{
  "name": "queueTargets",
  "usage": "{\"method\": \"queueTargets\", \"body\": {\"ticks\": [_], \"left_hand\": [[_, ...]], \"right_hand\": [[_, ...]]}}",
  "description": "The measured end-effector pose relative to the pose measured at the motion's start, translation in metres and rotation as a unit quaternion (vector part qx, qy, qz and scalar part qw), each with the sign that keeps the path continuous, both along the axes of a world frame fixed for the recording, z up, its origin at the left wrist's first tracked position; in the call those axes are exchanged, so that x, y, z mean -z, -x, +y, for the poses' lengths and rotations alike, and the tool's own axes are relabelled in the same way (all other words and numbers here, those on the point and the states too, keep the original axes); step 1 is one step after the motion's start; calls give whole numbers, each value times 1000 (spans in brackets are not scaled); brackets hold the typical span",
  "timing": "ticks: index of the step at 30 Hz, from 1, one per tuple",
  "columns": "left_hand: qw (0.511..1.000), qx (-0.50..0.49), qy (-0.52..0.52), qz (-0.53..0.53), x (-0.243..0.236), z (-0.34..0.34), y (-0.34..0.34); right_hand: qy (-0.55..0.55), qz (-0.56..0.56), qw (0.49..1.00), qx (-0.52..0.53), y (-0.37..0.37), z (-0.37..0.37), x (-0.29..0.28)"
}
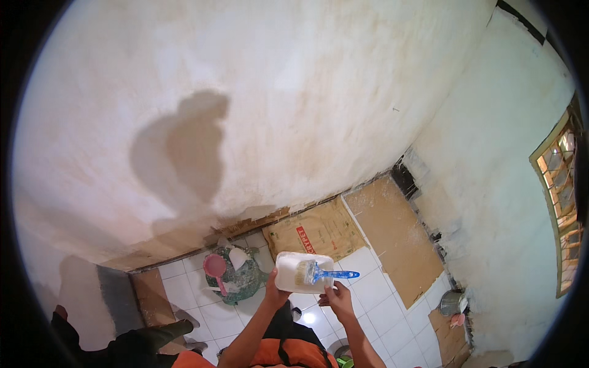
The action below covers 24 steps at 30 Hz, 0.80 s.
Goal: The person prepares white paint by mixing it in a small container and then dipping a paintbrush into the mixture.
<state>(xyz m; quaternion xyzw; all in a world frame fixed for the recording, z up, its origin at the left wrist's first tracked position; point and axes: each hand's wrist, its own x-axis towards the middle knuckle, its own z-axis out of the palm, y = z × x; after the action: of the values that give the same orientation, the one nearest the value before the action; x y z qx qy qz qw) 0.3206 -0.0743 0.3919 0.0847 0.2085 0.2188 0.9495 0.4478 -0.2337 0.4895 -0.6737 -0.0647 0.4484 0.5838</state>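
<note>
In front of me, above the floor, is a white rectangular tray point(287, 280). My left hand point(276, 293) grips its left side, and my right hand point(337, 300) holds the lower right corner. Across the tray lies a wide paintbrush point(336, 275) with pale bristles and a blue, paint-marked handle. The bristles rest inside the tray, while the handle sticks out past the right rim, above my right hand and apart from its fingers. What the tray holds under the bristles is hard to make out.
A green, paint-smeared tub point(240, 283) stands left of the tray with a pink dipper point(215, 267) on it. A brown paper sack point(319, 230) and a cardboard sheet point(392, 233) cover tiles by the pale wall point(307, 92). A metal bucket point(451, 302) sits right. Another person's dark clothing point(123, 349) shows lower left.
</note>
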Motion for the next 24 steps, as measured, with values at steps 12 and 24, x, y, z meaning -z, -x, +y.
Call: {"method": "queueTargets", "body": {"ticks": [12,24], "left_hand": [[990,84,-113,25,-87,68,-36],[991,73,-103,-45,-88,81,-68]], "right_hand": [[-103,28,990,-87,-60,30,-23],[-137,4,983,-121,-89,38,-10]]}}
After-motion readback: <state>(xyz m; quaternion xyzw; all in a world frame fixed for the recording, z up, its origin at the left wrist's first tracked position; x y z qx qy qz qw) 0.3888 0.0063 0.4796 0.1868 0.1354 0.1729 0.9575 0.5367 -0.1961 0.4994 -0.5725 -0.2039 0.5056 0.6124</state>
